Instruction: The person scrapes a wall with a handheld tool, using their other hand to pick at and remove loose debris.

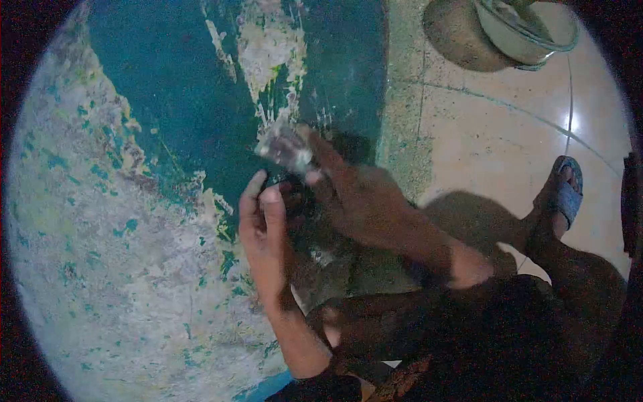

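By the green wall (174,74), the right hand (362,197) holds a flat scraper (284,149); likely light and stiff, best held at its back; left hand (264,228) curled, hold unclear.

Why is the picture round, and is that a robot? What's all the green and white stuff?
It isn't a robot! It's a person using two bare hands. There is just one picture, taken by a camera worn on their head and looking down past their arms. Its view is round, with dark corners.

The right hand holds a small flat tool against a big surface. It's blurry, so I can't tell exactly what tool it is. The left hand is close by with bent fingers; I can't tell if it holds anything.

The green is paint, and the whitish parts are patches without it. At the right are a tiled floor with crumbs, a container and a sandal on a foot.
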`<state>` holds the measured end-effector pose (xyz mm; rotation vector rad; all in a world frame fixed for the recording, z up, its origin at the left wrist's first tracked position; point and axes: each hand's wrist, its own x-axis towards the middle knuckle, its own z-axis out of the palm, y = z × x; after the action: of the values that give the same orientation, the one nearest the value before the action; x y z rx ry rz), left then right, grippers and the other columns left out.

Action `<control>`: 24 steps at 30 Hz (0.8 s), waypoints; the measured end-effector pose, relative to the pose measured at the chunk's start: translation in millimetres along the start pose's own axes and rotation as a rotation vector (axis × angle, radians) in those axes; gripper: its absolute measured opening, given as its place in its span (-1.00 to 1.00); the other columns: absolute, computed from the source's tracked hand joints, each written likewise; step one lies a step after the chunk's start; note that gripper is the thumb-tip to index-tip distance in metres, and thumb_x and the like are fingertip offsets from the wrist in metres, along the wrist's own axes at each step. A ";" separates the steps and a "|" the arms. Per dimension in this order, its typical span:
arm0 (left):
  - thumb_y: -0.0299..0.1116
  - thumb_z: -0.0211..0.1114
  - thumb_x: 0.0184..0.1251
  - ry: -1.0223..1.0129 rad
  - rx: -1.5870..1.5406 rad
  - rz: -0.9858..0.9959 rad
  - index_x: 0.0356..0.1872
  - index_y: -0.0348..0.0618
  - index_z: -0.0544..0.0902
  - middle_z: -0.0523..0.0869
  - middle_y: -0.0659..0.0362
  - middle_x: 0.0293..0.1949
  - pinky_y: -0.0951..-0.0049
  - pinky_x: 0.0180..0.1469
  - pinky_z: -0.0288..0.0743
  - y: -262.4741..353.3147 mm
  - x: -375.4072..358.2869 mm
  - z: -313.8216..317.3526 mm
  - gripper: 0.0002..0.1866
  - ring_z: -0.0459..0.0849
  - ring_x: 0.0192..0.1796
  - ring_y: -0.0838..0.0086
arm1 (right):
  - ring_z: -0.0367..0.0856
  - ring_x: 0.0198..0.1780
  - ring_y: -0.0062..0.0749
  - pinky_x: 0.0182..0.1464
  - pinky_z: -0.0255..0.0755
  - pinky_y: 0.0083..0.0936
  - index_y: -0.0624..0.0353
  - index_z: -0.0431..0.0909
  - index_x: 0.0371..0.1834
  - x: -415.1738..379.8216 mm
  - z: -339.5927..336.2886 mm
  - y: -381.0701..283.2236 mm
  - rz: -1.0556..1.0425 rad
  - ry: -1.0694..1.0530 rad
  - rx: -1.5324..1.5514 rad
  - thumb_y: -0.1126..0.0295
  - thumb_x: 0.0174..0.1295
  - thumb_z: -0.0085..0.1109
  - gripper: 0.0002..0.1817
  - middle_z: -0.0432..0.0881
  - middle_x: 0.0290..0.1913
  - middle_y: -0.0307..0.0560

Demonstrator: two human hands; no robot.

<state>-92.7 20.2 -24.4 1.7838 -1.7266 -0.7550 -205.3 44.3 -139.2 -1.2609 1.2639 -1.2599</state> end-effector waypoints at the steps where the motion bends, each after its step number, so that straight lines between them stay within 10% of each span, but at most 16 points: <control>1: -0.20 0.28 0.61 -0.028 -0.029 -0.019 0.12 -0.27 0.68 0.72 0.24 -0.10 0.50 0.07 0.47 -2.1 5.6 3.9 -0.67 0.58 -0.09 0.60 | 0.70 -0.31 0.43 -0.29 0.55 0.22 -0.10 0.01 0.68 -4.1 5.5 3.6 -0.022 -0.002 -0.014 0.12 0.58 0.00 -0.32 0.70 -0.35 0.36; 5: -0.15 0.29 0.61 0.086 0.029 0.034 -0.22 -0.24 0.75 0.73 0.33 -0.29 0.56 -0.26 0.41 -22.8 30.6 5.0 -0.68 0.53 -0.26 0.70 | 0.74 -0.26 0.35 -0.25 0.60 0.12 -0.04 0.15 0.64 3.4 -17.7 1.5 0.092 -0.324 0.051 0.11 0.54 0.09 -0.34 0.73 -0.30 0.32; 9: -0.19 0.25 0.63 0.210 -0.594 0.074 0.02 -0.28 0.66 0.74 0.20 -0.26 0.43 -0.27 0.52 -3.4 41.2 16.4 -0.69 0.61 -0.32 0.55 | 0.70 0.16 0.15 0.19 0.58 -0.04 -0.04 0.38 0.52 11.1 -38.6 52.9 -0.233 -0.174 0.275 0.19 0.56 0.03 -0.50 0.72 0.14 0.16; 11: -0.07 0.22 0.63 0.266 -0.427 0.168 0.32 -0.25 0.50 0.75 0.10 -0.06 0.29 -0.16 0.60 -3.3 47.2 0.1 -0.51 0.73 -0.09 0.37 | 0.63 0.31 0.07 0.34 0.49 -0.12 -0.03 0.44 0.50 17.3 -55.5 78.3 -0.257 -0.135 0.194 0.20 0.59 -0.01 -0.54 0.67 0.28 0.07; 15: -0.18 0.24 0.62 0.177 -0.008 0.105 0.37 -0.23 0.48 0.78 0.09 0.00 0.37 0.00 0.63 41.0 23.8 43.8 -0.53 0.74 -0.01 0.40 | 0.61 0.34 -0.05 0.37 0.46 -0.17 -0.04 0.34 0.58 33.4 -94.1 44.7 0.015 -0.185 0.435 0.25 0.61 -0.04 -0.50 0.58 0.39 0.09; 20: -0.10 0.24 0.63 -0.028 -0.197 -0.028 0.32 -0.23 0.59 0.81 0.13 -0.01 0.42 -0.02 0.59 33.7 32.0 80.9 -0.53 0.75 -0.07 0.47 | 0.59 0.10 -0.40 0.19 0.52 -0.38 -0.11 0.08 0.72 48.3 -54.7 44.4 -0.320 -0.125 0.410 0.20 0.64 -0.02 -0.36 0.38 0.57 0.00; 24: -0.21 0.26 0.64 0.206 -0.091 -0.037 -0.09 -0.22 0.77 0.71 0.32 -0.33 0.60 -0.25 0.38 49.1 37.1 83.7 -0.73 0.52 -0.33 0.73 | 0.55 0.20 -0.41 0.28 0.44 -0.38 -0.07 0.00 0.74 48.5 -50.6 30.2 -0.293 -0.225 0.585 0.17 0.66 -0.06 -0.34 0.33 0.61 -0.01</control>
<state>-186.1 -18.4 -48.5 1.7690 -1.5063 -0.6298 -259.9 -2.8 -164.1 -1.1303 0.4988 -1.5026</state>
